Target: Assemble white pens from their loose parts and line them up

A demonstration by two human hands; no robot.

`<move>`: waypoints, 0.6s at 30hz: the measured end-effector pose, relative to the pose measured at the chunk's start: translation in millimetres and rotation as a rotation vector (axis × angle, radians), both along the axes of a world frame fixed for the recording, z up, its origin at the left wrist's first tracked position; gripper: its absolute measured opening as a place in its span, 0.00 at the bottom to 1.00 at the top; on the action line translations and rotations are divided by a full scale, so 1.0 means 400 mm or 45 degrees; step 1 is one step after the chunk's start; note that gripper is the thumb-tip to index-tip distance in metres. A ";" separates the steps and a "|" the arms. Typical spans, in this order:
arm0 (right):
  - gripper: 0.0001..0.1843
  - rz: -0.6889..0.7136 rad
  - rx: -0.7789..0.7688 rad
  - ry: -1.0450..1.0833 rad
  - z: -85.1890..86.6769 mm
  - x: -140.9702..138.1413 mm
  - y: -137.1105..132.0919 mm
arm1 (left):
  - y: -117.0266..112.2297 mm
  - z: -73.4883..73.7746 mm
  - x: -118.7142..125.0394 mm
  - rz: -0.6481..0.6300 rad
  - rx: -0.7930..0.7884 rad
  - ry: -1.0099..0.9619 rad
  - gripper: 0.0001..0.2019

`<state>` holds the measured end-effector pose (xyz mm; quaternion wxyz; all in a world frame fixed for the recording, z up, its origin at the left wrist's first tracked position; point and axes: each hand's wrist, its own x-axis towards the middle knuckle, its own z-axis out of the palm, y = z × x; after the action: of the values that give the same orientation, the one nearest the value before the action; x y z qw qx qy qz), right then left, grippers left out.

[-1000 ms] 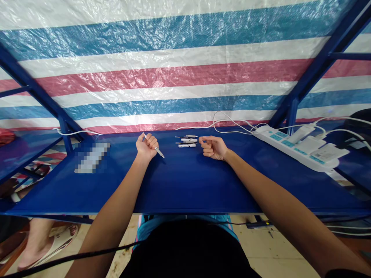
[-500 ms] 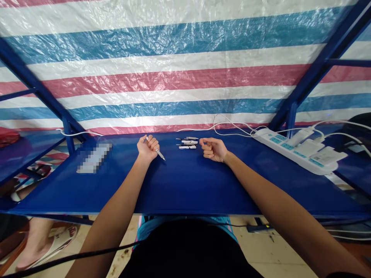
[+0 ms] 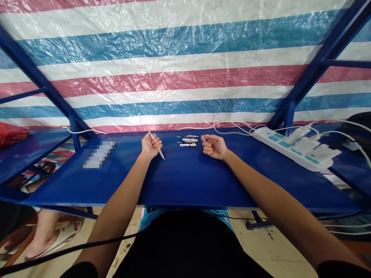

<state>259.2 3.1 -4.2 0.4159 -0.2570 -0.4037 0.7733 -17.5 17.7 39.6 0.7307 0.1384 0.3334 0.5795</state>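
Pen (image 3: 158, 150) sits gripped in the left hand (image 3: 150, 146), which I see curled into a fist on the blue table (image 3: 185, 181) near its far edge, left of centre, with the tip slanting toward the near right, close to the surface. The right hand (image 3: 213, 146) rests near the far edge too, right of centre, fingers curled in a loose fist, and I cannot tell whether anything is inside it. Between the hands, by the far edge, I read a small cluster of pen parts (image 3: 188, 141), apart from both, with a white power strip (image 3: 290, 148) toward the far right corner.
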 end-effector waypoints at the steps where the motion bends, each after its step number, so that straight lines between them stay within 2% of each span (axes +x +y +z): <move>1: 0.13 -0.008 -0.002 0.009 0.001 0.000 -0.001 | 0.003 0.000 0.001 -0.003 -0.006 0.016 0.16; 11: 0.14 -0.055 0.002 0.076 0.007 -0.004 -0.011 | 0.046 -0.006 -0.001 -0.033 -0.063 0.232 0.09; 18: 0.14 -0.086 0.001 0.111 0.007 -0.005 -0.014 | 0.086 -0.007 -0.006 -0.060 -0.086 0.562 0.08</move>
<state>257.1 -2.5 -1.2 0.4591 -0.2365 -0.3767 0.7690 -19.7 52.2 36.8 0.6575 0.2452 0.5012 0.5063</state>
